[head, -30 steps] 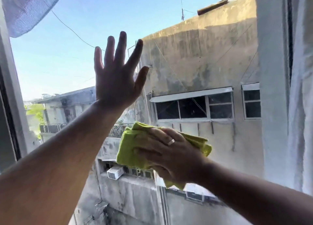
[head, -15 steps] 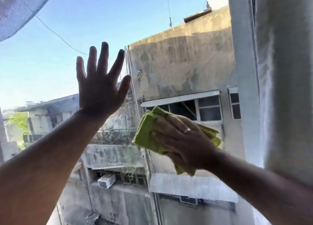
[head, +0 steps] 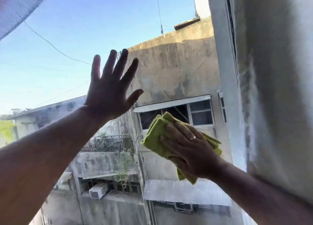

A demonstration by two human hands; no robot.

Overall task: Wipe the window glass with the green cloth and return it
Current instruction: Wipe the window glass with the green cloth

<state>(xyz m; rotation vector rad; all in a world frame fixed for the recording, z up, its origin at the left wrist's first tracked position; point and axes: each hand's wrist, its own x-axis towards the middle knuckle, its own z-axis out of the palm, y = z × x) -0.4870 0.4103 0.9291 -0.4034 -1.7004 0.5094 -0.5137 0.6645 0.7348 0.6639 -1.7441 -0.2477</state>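
The right hand (head: 189, 150) is pressing the folded green cloth (head: 157, 138) flat against the window glass (head: 71, 43), while the left hand (head: 110, 92) is resting open-palmed on the pane, fingers spread, above and left of the cloth.

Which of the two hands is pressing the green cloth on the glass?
The right hand: it lies flat on the green cloth and wears a ring. The left hand is bare, with its fingers spread, higher up.
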